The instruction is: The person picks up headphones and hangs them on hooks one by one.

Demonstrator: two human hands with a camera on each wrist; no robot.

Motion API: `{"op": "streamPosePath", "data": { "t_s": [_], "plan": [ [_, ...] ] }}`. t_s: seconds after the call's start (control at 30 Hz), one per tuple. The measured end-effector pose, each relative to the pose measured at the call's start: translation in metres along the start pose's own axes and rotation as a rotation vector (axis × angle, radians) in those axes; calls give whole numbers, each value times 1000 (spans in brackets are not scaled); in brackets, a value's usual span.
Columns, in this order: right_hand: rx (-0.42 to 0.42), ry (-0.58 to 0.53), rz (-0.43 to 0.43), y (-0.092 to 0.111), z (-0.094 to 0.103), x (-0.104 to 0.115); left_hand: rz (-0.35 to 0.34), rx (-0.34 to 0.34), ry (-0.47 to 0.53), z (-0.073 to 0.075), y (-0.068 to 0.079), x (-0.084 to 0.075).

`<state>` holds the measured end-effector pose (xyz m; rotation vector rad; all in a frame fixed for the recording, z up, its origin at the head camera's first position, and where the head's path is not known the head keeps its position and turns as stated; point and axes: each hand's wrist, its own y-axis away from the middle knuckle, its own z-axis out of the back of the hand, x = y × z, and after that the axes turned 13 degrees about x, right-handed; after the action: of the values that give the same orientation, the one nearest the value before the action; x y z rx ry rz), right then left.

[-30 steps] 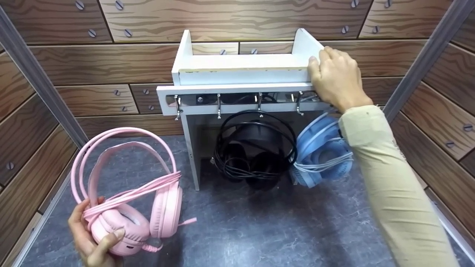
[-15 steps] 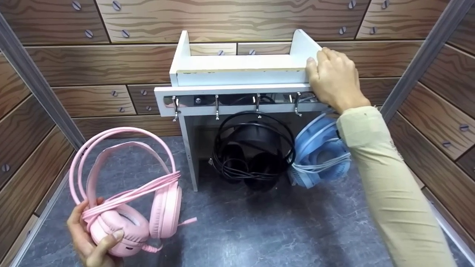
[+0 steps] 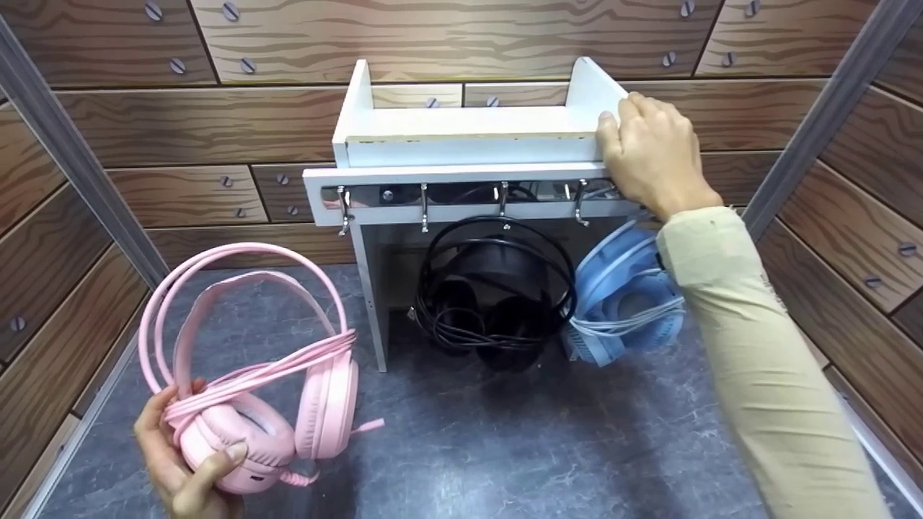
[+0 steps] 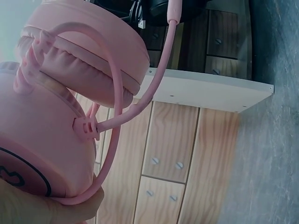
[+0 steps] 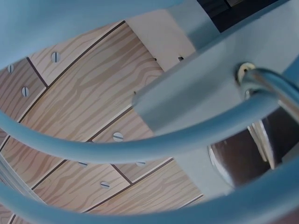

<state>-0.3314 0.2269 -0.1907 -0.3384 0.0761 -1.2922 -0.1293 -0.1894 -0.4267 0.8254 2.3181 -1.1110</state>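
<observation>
My left hand point(image 3: 191, 468) grips a pink headset point(image 3: 328, 404) by one ear cup, thumb on the cushion and fingers behind. Its cable is bundled across the headband's lower part; in the left wrist view the microphone boom point(image 4: 161, 77) juts past the cups. On the white shelf point(image 3: 469, 153), my right hand point(image 3: 652, 155) grips the right side panel, thumb in front and fingertips over its upper edge. A black headset point(image 3: 497, 259) hangs from one of the shelf's metal hooks point(image 3: 424, 205). Beside it, below my right hand, hangs a blue headset point(image 3: 613, 288) with its cable bundled.
Several hooks line the shelf's front rail point(image 3: 461, 173); the leftmost hook point(image 3: 344, 209) bears nothing. A dark grey marbled surface point(image 3: 447, 447) lies below. Wood-patterned walls point(image 3: 469, 36) with grey metal posts point(image 3: 79, 137) enclose the space.
My left hand and the pink headset have risen very slightly and shifted a little to the right. My right hand stays on the shelf.
</observation>
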Motion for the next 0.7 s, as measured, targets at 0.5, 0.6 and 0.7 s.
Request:
{"op": "streamPosePath", "data": {
  "t_s": [0.5, 0.6, 0.7],
  "plan": [
    [-12, -1, 4, -1, -1, 1, -24, 33, 10, 1, 2, 2],
    [-7, 1, 1, -1, 0, 0, -25, 36, 20, 1, 1, 3],
    [-2, 1, -1, -1, 0, 0, -22, 34, 30, 0, 0, 2]
  ]
}}
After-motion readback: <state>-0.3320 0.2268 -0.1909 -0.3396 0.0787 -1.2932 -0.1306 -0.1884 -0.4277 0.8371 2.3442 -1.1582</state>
